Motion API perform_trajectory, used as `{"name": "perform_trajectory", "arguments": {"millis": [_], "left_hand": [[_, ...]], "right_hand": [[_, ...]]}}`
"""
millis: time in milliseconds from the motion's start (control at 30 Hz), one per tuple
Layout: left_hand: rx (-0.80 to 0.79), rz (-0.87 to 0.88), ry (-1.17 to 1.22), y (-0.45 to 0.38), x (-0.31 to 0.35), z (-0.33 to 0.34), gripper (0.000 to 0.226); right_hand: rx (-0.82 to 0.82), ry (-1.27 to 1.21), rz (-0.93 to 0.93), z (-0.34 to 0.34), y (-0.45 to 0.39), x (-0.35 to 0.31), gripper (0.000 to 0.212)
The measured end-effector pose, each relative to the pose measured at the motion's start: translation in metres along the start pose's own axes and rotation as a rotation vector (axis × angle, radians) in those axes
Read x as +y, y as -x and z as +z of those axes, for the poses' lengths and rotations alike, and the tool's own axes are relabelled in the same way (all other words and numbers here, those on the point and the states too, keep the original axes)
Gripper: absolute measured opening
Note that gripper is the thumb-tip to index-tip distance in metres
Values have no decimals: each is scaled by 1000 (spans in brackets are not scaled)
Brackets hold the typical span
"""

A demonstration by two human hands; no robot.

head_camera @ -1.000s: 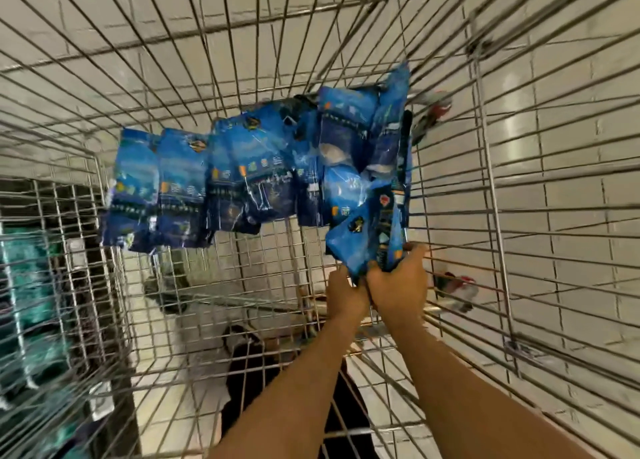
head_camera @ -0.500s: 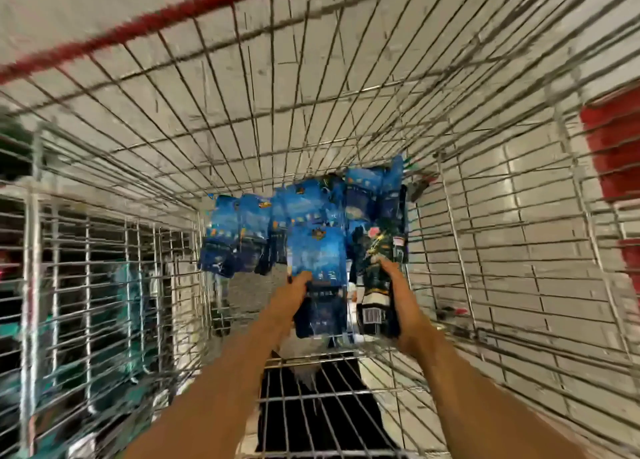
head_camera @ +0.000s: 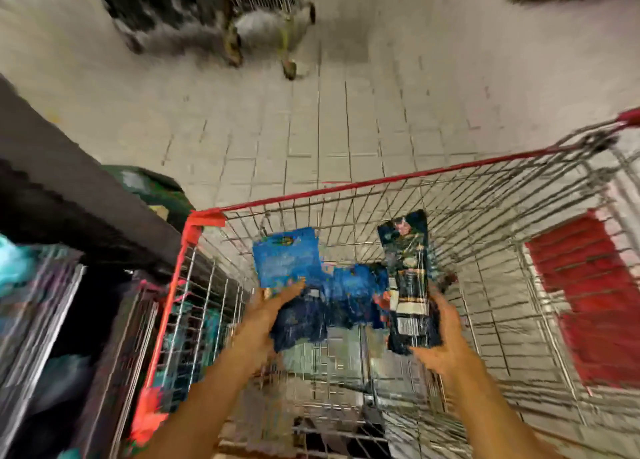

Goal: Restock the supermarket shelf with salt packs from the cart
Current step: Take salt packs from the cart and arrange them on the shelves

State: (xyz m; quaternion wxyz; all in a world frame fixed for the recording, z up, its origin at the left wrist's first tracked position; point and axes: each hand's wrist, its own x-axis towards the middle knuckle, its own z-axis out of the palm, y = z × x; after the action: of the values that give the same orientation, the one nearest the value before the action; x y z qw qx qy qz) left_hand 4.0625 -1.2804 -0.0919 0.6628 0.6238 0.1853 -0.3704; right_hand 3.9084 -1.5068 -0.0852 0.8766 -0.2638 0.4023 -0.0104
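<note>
Blue salt packs gripped, left hand, right hand; now raised above cart.

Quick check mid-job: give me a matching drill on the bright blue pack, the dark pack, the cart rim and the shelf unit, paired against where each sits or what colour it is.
Things:
1. bright blue pack
2. dark pack
3. cart rim
4. shelf unit

Descriptions:
A. red
B. held by the right hand
C. left of the cart, dark
D. held by the left hand

Pairs: 1-D, 2-B, 3-A, 4-C
</note>
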Motion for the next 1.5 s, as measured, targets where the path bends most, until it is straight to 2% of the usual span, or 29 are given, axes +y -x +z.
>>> {"name": "perform_trajectory", "arguments": {"millis": [33, 167, 300, 367, 500, 667, 800, 867, 933, 1067, 1133, 1267, 1400, 1500], "left_hand": [[4, 32, 46, 19, 11, -6, 47], [62, 266, 60, 87, 45, -30, 46], [233, 489, -6, 146, 62, -66, 45], [325, 553, -8, 174, 66, -87, 48], [567, 628, 30, 237, 61, -127, 54], [804, 728, 145, 325, 41, -167, 68], [925, 843, 220, 398, 27, -185, 53], [994, 909, 217, 434, 23, -191, 44], [1064, 981, 194, 469, 23, -199, 38], [1266, 1137, 95, 539, 45, -216, 31], [1292, 1247, 85, 572, 64, -226, 29], [1255, 1382, -7, 623, 120, -254, 25], [1150, 1337, 122, 637, 183, -299, 34], [1155, 1279, 177, 624, 212, -328, 38]], "right_hand": [[-27, -16, -4, 8, 6, 0, 42], [-166, 171, 92, 46, 32, 2, 77], [-187, 326, 38, 95, 41, 7, 57], [-187, 446, -6, 127, 45, 13, 52], [-294, 682, -149, 177, 47, 27, 37], [-622, 801, -219, 245, 96, 71, 35], [-927, 821, -291, 296, 156, 116, 33], [-1075, 830, -317, 315, 191, 136, 37], [-1205, 809, -339, 334, 226, 155, 33], [-1360, 680, -339, 377, 297, 192, 21], [-1408, 613, -347, 400, 331, 205, 19], [-1515, 522, -427, 457, 389, 215, 33], [-1513, 466, -475, 540, 424, 215, 38], [-1503, 441, -497, 600, 430, 219, 37]]}}
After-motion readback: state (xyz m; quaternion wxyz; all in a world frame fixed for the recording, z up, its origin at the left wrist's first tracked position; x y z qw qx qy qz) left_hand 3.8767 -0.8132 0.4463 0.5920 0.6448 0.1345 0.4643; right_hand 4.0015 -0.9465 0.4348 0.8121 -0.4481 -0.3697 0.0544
